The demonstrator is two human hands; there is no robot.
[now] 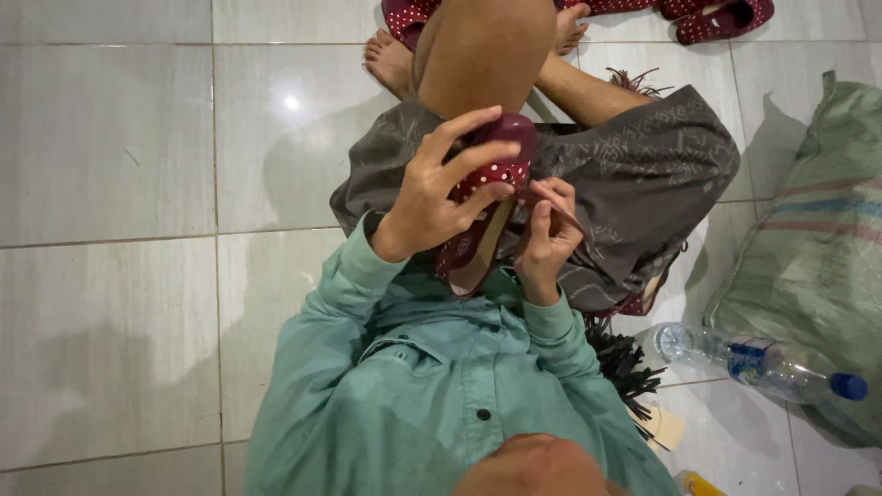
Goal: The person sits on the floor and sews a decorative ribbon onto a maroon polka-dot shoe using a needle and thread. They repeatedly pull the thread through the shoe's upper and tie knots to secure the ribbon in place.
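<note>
Green shirt (432,395) fills my near view. Left hand (432,197) is clamped around a red dotted shoe (487,174) over the lap; right hand (549,234) pinches its edge. More matching shoes (717,18) lie beyond, so I judge work unfinished.

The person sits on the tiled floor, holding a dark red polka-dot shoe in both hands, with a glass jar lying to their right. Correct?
Not quite. The head view shows a clear plastic bottle with a blue cap, not a glass jar. Both the left hand and right hand hold the shoe.
</note>
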